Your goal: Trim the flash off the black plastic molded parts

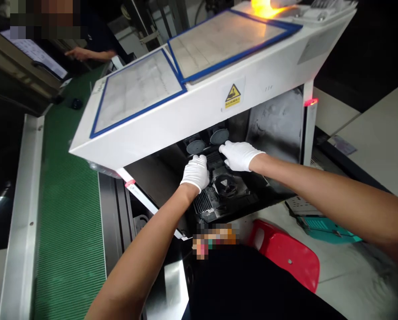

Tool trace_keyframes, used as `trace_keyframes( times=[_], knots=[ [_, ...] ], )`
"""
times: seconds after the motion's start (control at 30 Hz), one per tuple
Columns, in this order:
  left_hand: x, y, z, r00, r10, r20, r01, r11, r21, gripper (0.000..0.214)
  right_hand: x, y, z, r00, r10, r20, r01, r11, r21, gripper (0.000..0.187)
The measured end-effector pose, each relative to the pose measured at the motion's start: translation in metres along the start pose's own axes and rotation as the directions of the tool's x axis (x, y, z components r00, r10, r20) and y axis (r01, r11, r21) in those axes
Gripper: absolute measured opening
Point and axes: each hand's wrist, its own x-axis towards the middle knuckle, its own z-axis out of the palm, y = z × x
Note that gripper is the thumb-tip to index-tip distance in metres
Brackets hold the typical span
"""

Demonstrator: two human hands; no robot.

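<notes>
1. My left hand (195,172), in a white glove, rests on the black finned part (219,195) inside the white machine (185,111); its fingers are curled together on the part's upper edge.
2. My right hand (240,155), also gloved, lies flat just behind the part, fingers together, pressing down near two round black discs (207,141).
3. A red stool (285,253) stands on the floor below.
4. Another person's hand (85,54) reaches over the green belt (69,213).
</notes>
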Motion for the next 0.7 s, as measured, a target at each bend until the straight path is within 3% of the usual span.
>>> trace_keyframes(
  times=[0.07,0.13,0.23,0.33,0.43,0.5,0.53,0.6,0.67,0.7],
  knots=[
    [-0.001,0.002,0.003,0.999,-0.035,-0.038,0.031,0.995,-0.098,0.048,-0.003,-0.004,0.001,1.0,0.012,-0.003,-0.012,1.0,0.009,0.033],
    [-0.008,0.004,0.005,0.992,-0.1,-0.083,0.079,0.972,-0.22,0.071,-0.006,-0.009,0.002,1.0,0.024,-0.003,-0.024,1.0,0.006,0.034],
    [-0.044,0.005,0.016,0.954,-0.254,-0.162,0.171,0.899,-0.404,0.097,-0.006,-0.013,0.006,0.998,0.055,0.011,-0.054,0.998,-0.017,0.041],
    [-0.118,0.007,0.046,0.934,-0.328,-0.144,0.194,0.801,-0.566,0.078,0.001,-0.007,0.012,0.995,0.095,0.031,-0.094,0.995,-0.039,0.052],
    [-0.221,0.007,0.09,0.933,-0.355,0.052,0.286,0.649,-0.705,0.049,0.002,-0.003,0.021,0.993,0.121,-0.017,-0.122,0.991,-0.063,0.055],
    [-0.299,0.007,0.119,0.898,-0.384,0.214,0.401,0.516,-0.757,0.037,-0.012,-0.021,0.035,0.983,0.102,-0.155,-0.108,0.994,-0.032,0.052],
    [-0.338,0.009,0.132,0.861,-0.427,0.276,0.465,0.445,-0.765,0.039,-0.026,-0.038,0.046,0.962,0.091,-0.256,-0.085,0.996,0.033,0.045],
    [-0.416,0.014,0.155,0.734,-0.545,0.405,0.613,0.275,-0.741,0.045,-0.068,-0.088,0.082,0.917,0.046,-0.396,0.054,0.97,0.238,0.04],
    [-0.49,0.024,0.173,0.555,-0.634,0.539,0.74,0.08,-0.668,0.053,-0.124,-0.147,0.131,0.926,-0.091,-0.367,0.241,0.89,0.386,0.038],
    [-0.524,0.031,0.18,0.449,-0.666,0.596,0.792,-0.013,-0.611,0.058,-0.153,-0.175,0.158,0.949,-0.194,-0.25,0.29,0.849,0.442,0.036]
  ],
)
